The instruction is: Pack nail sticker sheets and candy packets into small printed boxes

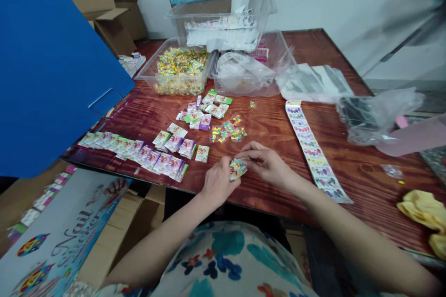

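Note:
Near the table's front edge my left hand [216,183] is closed around a small printed box [237,170] with green and white on it. My right hand [264,163] pinches at the top of this box; whether its fingertips also hold a sachet is too small to tell. Just beyond my hands lie several clear sachets of colourful candy [228,131]. Left of them is a loose pile of small printed boxes [198,113]. A long overlapping row of similar green and purple boxes [139,151] runs along the table's front left, and a single box [202,153] lies nearest my left hand.
A clear tub of candy sachets [181,72] stands at the back beside a tub with plastic bags [240,72]. To the right are a sticker strip [315,153], flat clear bags [317,82] and yellow cloth [421,209]. A blue panel [52,65] blocks the left.

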A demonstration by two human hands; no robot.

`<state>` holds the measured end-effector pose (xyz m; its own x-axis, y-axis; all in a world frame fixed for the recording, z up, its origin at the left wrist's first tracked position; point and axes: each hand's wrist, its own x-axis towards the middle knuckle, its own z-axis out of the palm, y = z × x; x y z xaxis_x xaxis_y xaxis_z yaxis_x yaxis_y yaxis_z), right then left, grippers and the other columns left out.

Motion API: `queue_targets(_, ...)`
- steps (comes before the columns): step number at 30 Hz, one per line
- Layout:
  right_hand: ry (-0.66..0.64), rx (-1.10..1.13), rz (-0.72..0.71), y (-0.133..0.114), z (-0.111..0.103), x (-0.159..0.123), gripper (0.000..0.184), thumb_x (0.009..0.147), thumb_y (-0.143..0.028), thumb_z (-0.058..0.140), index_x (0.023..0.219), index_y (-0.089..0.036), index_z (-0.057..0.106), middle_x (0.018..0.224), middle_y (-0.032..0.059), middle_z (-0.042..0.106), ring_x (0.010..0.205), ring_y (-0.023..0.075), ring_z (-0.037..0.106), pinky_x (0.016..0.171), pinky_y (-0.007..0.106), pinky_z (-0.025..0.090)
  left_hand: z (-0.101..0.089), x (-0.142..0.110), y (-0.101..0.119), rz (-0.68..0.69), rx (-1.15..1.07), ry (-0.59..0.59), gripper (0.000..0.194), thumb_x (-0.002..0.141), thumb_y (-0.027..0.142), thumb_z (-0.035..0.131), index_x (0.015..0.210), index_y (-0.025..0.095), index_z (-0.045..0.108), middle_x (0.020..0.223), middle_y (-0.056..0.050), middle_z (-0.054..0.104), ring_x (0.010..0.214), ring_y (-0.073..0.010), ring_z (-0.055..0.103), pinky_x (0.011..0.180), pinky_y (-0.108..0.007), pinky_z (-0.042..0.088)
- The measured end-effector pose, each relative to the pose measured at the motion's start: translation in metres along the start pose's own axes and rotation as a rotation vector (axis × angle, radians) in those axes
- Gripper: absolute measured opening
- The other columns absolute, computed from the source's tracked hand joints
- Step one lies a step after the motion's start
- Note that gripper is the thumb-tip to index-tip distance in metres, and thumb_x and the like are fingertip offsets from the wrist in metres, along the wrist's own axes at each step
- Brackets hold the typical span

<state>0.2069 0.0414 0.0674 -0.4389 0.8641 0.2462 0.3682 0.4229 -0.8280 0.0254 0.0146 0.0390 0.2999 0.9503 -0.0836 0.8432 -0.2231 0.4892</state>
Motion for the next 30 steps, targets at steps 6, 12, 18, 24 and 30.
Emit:
queue_targets(6, 0.085, -0.097, -0.027, -0.007, 0.007, -0.002, 0.019, 0.087, -0.018, 0.057, 0.098, -0.023, 0.071, 0.093, 0.0066, 0.069, 0.087, 0.0209, 0.066, 0.080, 0.036, 0.052, 0.007, -0.006, 0.000, 0.047, -0.016, 0.083, 0.035, 0.082, 0.028, 0.061, 0.108, 0.021, 0.038, 0.102, -0.008, 0.064, 0.095, -0.0263, 0.066, 0.077, -0.035, 0.050)
queue_targets(12, 0.222, -0.193, -0.062, -0.016, 0.018, -0.007, 0.021, 0.089, -0.015, 0.052, 0.099, -0.024, 0.068, 0.090, 0.0040, 0.069, 0.085, 0.0193, 0.066, 0.102, 0.048, 0.044, 0.011, -0.007, 0.004, 0.037, -0.130, 0.190, 0.034, 0.083, 0.027, 0.060, 0.108, 0.021, 0.039, 0.102, -0.008, 0.065, 0.097, -0.0246, 0.066, 0.080, -0.034, 0.050)
queue_targets(18, 0.196, -0.060, -0.085, -0.015, 0.013, -0.007, 0.020, 0.088, -0.018, 0.055, 0.104, -0.025, 0.065, 0.088, 0.0011, 0.071, 0.078, 0.0161, 0.068, 0.107, 0.049, 0.042, 0.013, -0.007, 0.007, -0.014, -0.219, 0.208, 0.035, 0.081, 0.027, 0.062, 0.108, 0.021, 0.040, 0.103, -0.008, 0.067, 0.097, -0.0254, 0.067, 0.080, -0.034, 0.051)
queue_targets(24, 0.207, 0.052, -0.013, -0.017, 0.015, -0.007, 0.013, 0.087, -0.021, 0.057, 0.099, -0.022, 0.063, 0.087, 0.0031, 0.071, 0.080, 0.0176, 0.069, 0.092, 0.042, 0.054, 0.016, -0.006, 0.006, 0.010, -0.246, 0.189, 0.036, 0.080, 0.028, 0.064, 0.106, 0.022, 0.040, 0.102, -0.007, 0.067, 0.097, -0.0260, 0.067, 0.081, -0.035, 0.051)
queue_targets(30, 0.070, -0.137, -0.172, -0.011, 0.023, -0.014, 0.039, 0.090, -0.011, 0.045, 0.121, -0.029, 0.059, 0.108, 0.0012, 0.071, 0.095, 0.0176, 0.069, 0.114, 0.055, 0.032, 0.019, -0.009, 0.005, -0.081, -0.395, 0.122, 0.040, 0.082, 0.034, 0.062, 0.109, 0.023, 0.035, 0.102, -0.008, 0.068, 0.096, -0.0268, 0.069, 0.077, -0.035, 0.052)
